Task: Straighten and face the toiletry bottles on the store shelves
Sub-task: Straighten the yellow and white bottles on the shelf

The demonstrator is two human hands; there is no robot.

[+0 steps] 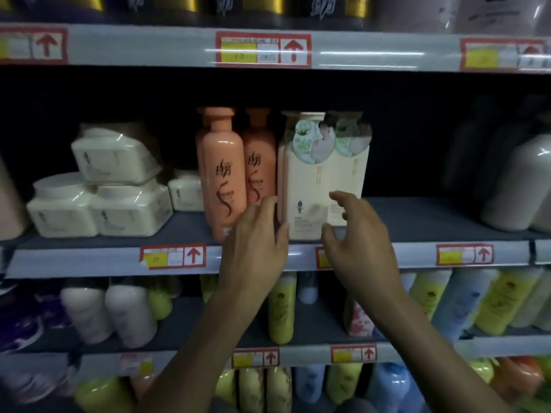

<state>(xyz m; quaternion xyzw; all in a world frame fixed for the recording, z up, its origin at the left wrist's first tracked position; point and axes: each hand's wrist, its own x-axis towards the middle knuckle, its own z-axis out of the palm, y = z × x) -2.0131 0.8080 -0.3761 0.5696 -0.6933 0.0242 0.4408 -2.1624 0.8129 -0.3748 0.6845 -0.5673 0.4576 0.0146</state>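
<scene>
Peach bottles [222, 171] w/ dark swirl, cream twin-pack [316, 180], red-yellow tags [173, 257]

A single head-worn wide-angle view faces a store shelf unit straight on from close range, about level with the grey middle shelf [417, 216]. It tilts slightly down, so two lower shelf tiers fill the bottom while the grey upper shelf edge [149, 44] with red-framed price tags bows across the top. Both forearms enter from the bottom edge, reaching forward into the centre.
</scene>
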